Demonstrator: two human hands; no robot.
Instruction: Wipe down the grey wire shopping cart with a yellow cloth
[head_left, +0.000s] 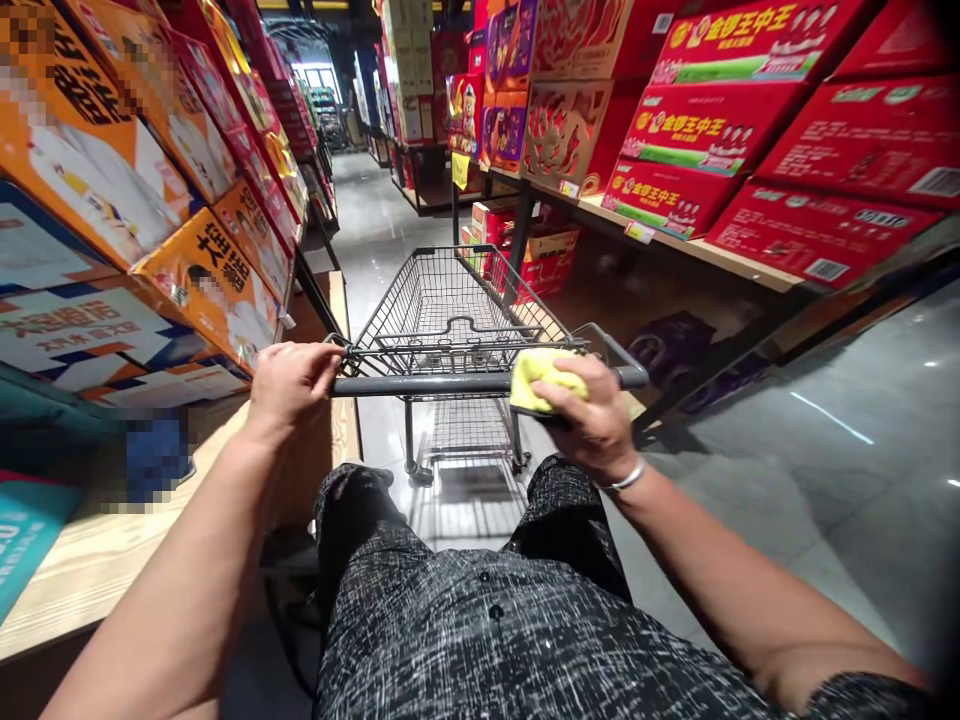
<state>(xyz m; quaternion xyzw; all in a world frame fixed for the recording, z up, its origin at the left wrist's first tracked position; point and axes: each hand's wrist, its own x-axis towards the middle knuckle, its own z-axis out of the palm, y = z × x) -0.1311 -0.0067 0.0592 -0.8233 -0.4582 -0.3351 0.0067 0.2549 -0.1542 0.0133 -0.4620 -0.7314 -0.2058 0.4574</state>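
A wire shopping cart (450,300) stands in the aisle right in front of me, its basket bare. My left hand (291,378) is wrapped round the left end of the grey handle bar (420,383). My right hand (592,415) presses a folded yellow cloth (541,375) against the right part of the same bar, fingers closed over the cloth. A silver bracelet sits on my right wrist.
Orange and blue boxed goods (202,270) fill slanted shelves close on the left, above a wooden ledge (90,560). Red gift boxes (712,130) line shelves on the right. The glossy grey floor (825,450) runs ahead down the aisle between the shelves.
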